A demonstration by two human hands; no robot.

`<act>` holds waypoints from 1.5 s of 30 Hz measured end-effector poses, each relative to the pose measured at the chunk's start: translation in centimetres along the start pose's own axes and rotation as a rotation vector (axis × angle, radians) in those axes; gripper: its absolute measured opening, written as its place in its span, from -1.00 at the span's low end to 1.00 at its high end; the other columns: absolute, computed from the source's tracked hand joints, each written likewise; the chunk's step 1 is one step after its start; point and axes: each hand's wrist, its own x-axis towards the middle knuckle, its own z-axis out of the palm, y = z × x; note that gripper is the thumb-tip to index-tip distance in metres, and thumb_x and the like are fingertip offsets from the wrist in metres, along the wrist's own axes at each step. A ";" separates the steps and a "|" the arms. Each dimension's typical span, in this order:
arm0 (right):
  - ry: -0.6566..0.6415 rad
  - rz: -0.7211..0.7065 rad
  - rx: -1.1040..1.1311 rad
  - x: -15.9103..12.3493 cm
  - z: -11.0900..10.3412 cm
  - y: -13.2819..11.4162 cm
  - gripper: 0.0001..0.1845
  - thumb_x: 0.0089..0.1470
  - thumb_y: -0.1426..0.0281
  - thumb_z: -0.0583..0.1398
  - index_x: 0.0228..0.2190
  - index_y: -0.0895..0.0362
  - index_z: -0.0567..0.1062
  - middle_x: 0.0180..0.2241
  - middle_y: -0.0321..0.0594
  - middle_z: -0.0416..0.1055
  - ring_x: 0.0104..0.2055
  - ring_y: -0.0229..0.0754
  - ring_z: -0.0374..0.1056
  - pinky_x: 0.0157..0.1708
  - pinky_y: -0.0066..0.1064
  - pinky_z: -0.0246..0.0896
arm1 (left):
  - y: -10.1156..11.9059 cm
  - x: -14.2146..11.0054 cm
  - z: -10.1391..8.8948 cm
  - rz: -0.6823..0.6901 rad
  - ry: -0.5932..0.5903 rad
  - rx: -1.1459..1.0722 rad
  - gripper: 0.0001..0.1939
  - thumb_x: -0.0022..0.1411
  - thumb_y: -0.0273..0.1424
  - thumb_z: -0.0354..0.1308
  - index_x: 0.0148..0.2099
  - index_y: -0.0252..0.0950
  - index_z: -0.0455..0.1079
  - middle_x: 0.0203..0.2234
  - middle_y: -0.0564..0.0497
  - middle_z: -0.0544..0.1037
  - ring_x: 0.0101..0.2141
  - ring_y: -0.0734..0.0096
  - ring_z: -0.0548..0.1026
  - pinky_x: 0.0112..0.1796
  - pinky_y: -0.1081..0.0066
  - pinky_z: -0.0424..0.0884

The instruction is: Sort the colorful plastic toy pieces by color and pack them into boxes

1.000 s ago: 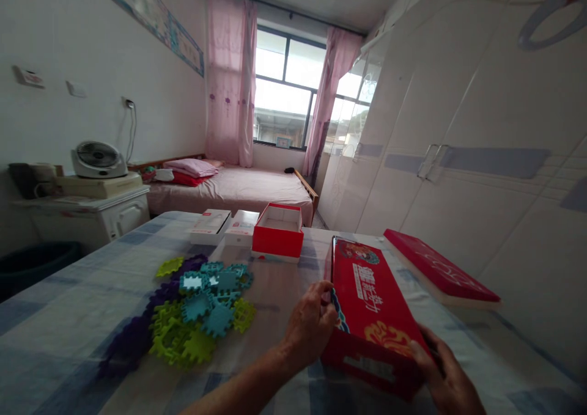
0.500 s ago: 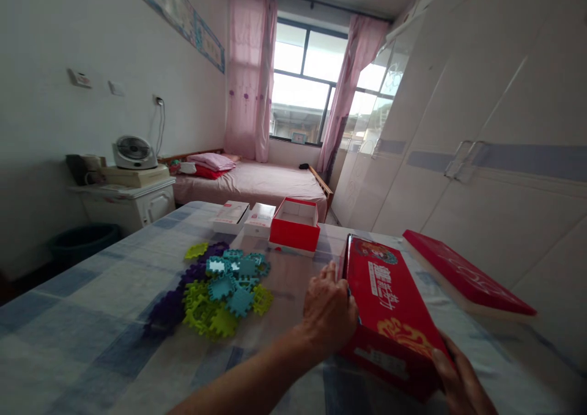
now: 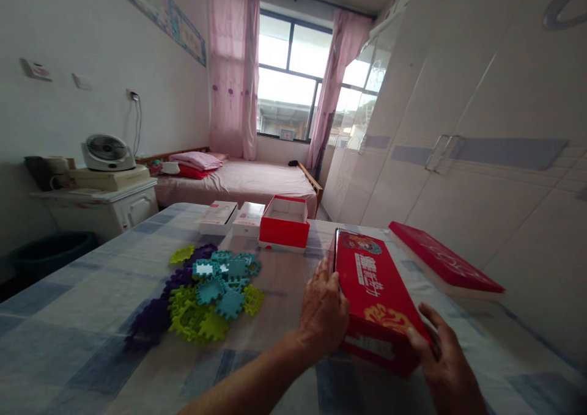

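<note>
A closed red cardboard box [image 3: 380, 286] with white lettering and a gold pattern lies on the table in front of me. My left hand [image 3: 324, 302] presses along its left side, fingers together and pointing away from me. At the near right corner, my right hand [image 3: 443, 348] grips the box, its thumb on the top edge and its fingers along the right side. Left of my left hand is a loose pile of toothed plastic pieces: purple ones [image 3: 153, 317], lime green ones [image 3: 197, 317] and turquoise ones [image 3: 229, 286].
An open red box [image 3: 285, 222] and two white boxes [image 3: 219, 218] [image 3: 249, 218] stand at the table's far edge. A red lid [image 3: 447, 256] lies to the right on the checked tablecloth [image 3: 270, 366]. Beyond are a bed [image 3: 247, 179], a small fan [image 3: 107, 152] and a wardrobe [image 3: 481, 97].
My view has turned slightly to the right. My right hand has shifted its hold, with its fingers now more visible along the box's right side. The left hand stays against the left side.
</note>
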 end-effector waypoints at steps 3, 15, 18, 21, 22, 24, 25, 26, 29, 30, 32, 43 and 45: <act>-0.008 -0.354 -0.245 2.0 0.1 -2.6 -0.45 0.05 0.05 0.01 0.02 0.03 0.30 0.11 -0.12 0.22 0.15 0.04 0.13 0.09 -0.05 0.11 | -0.7 -0.3 -0.1 0.035 0.019 0.029 -0.57 0.17 -0.50 -0.10 0.08 -0.36 0.29 0.22 -0.18 0.15 0.21 0.19 0.10 0.18 0.19 0.05; -0.538 -1.260 -0.680 8.2 5.8 -9.1 -0.74 0.13 0.40 0.08 -0.13 0.07 0.45 0.02 -0.08 0.31 0.22 -0.01 -0.01 0.15 -0.01 -0.06 | -2.5 -0.4 0.5 0.141 0.189 0.103 -0.69 0.21 -0.44 -0.05 0.00 -0.24 0.30 0.11 -0.10 0.32 0.10 0.25 0.28 0.09 0.14 0.23; -0.537 -1.258 -0.674 8.9 5.7 -9.4 -0.78 0.17 0.39 0.04 -0.28 0.06 0.49 -0.03 -0.12 0.34 0.19 -0.03 0.04 0.14 -0.03 -0.05 | -2.4 -0.4 0.3 0.155 0.176 0.113 -0.70 0.23 -0.35 -0.03 0.01 -0.20 0.29 0.12 -0.07 0.31 0.11 0.21 0.27 0.08 0.10 0.23; -0.592 -1.251 -0.656 9.1 5.2 -9.8 -0.69 0.21 0.40 -0.04 -0.38 0.09 0.47 -0.14 -0.14 0.40 0.18 -0.07 0.06 0.11 -0.07 -0.04 | -2.2 -0.6 0.3 0.175 0.143 0.133 -0.69 0.23 -0.27 -0.02 0.01 -0.17 0.29 0.12 -0.06 0.31 0.12 0.18 0.25 0.09 0.07 0.21; -0.601 -1.232 -0.639 9.1 5.1 -10.0 -0.66 0.22 0.42 -0.07 -0.40 0.09 0.46 -0.18 -0.15 0.41 0.16 -0.09 0.09 0.10 -0.09 -0.03 | -2.2 -0.7 0.3 0.182 0.132 0.137 -0.70 0.23 -0.26 -0.02 0.00 -0.16 0.30 0.12 -0.05 0.32 0.12 0.18 0.24 0.09 0.07 0.19; -0.604 -1.171 -0.586 9.1 4.8 -10.2 -0.61 0.24 0.43 -0.12 -0.41 0.10 0.45 -0.22 -0.18 0.41 0.07 -0.15 0.19 0.06 -0.17 0.01 | -2.0 -0.8 0.3 0.192 0.112 0.135 -0.71 0.25 -0.27 -0.04 -0.01 -0.16 0.30 0.11 -0.03 0.32 0.12 0.21 0.24 0.11 0.08 0.16; -0.609 -1.145 -0.561 9.0 4.7 -10.3 -0.60 0.25 0.42 -0.13 -0.42 0.10 0.44 -0.24 -0.20 0.41 0.00 -0.18 0.23 0.03 -0.21 0.03 | -2.0 -0.9 0.2 0.198 0.105 0.132 -0.73 0.25 -0.28 -0.06 -0.02 -0.15 0.30 0.11 -0.02 0.32 0.12 0.23 0.24 0.13 0.10 0.14; -0.611 -1.126 -0.542 9.1 4.6 -10.3 -0.60 0.25 0.41 -0.13 -0.45 0.10 0.43 -0.26 -0.22 0.42 -0.07 -0.20 0.26 -0.01 -0.25 0.04 | -1.9 -0.9 0.1 0.204 0.100 0.128 -0.74 0.25 -0.30 -0.06 -0.03 -0.15 0.31 0.10 -0.01 0.33 0.11 0.25 0.24 0.13 0.11 0.13; -0.624 -1.115 -0.542 9.2 4.6 -10.5 -0.58 0.26 0.40 -0.14 -0.54 0.13 0.34 -0.40 -0.28 0.39 -0.29 -0.26 0.26 -0.13 -0.32 0.06 | -1.8 -0.7 -0.2 0.214 0.086 0.115 -0.76 0.22 -0.35 -0.03 -0.07 -0.16 0.31 0.05 0.01 0.37 0.06 0.26 0.29 0.10 0.14 0.17; -0.629 -1.125 -0.552 9.2 4.6 -10.6 -0.57 0.27 0.40 -0.15 -0.56 0.13 0.31 -0.44 -0.29 0.37 -0.34 -0.27 0.24 -0.17 -0.34 0.05 | -1.7 -0.6 -0.3 0.216 0.077 0.108 -0.76 0.19 -0.38 -0.01 -0.08 -0.17 0.31 0.02 0.01 0.39 0.03 0.26 0.31 0.07 0.16 0.21; -0.646 -1.155 -0.575 9.2 4.8 -10.6 -0.58 0.27 0.41 -0.16 -0.58 0.14 0.26 -0.48 -0.31 0.35 -0.40 -0.28 0.21 -0.21 -0.35 0.03 | -1.6 -0.4 -0.5 0.223 0.052 0.094 -0.74 0.15 -0.44 0.00 -0.09 -0.17 0.31 -0.03 0.03 0.42 -0.02 0.29 0.34 0.03 0.21 0.25; -0.459 -1.034 -0.312 11.0 2.3 -12.1 -0.59 0.25 0.32 -0.17 -0.58 0.11 0.23 -0.50 -0.27 0.27 -0.36 -0.21 0.16 -0.22 -0.31 0.06 | -1.4 -0.4 -0.6 0.177 -0.027 0.075 -0.62 0.15 -0.45 -0.06 0.00 -0.10 0.33 0.04 0.05 0.38 0.02 0.30 0.32 0.04 0.26 0.24; -0.356 -0.977 -0.277 11.7 0.6 -12.3 -0.57 0.23 0.28 -0.16 -0.57 0.10 0.30 -0.47 -0.24 0.27 -0.32 -0.18 0.18 -0.20 -0.28 0.06 | -1.4 -0.6 -0.6 0.165 -0.043 0.057 -0.60 0.16 -0.46 -0.09 0.03 -0.10 0.32 0.05 0.05 0.37 0.03 0.32 0.32 0.04 0.29 0.24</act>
